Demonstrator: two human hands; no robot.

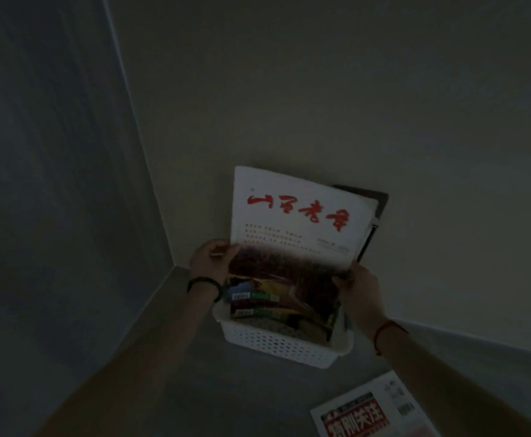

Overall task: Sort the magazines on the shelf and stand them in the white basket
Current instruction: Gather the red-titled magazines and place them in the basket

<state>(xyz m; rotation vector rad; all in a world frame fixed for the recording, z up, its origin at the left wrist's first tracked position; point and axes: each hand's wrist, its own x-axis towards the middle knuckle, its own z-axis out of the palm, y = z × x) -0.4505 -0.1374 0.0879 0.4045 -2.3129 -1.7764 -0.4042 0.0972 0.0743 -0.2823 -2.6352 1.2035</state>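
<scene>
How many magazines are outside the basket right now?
2: a white magazine held upright in both hands above the white basket; another flat at bottom right. Others may be hidden.

Both hands hold a white magazine (295,222) with red characters upright over the white basket (277,343): the left hand (209,260) grips its left edge, the right hand (360,287) its lower right corner. Other magazines (258,305) already stand in the basket, and one dark magazine (374,222) is behind the white one. Another magazine (374,408) lies flat on the shelf (195,389), near the basket.
</scene>
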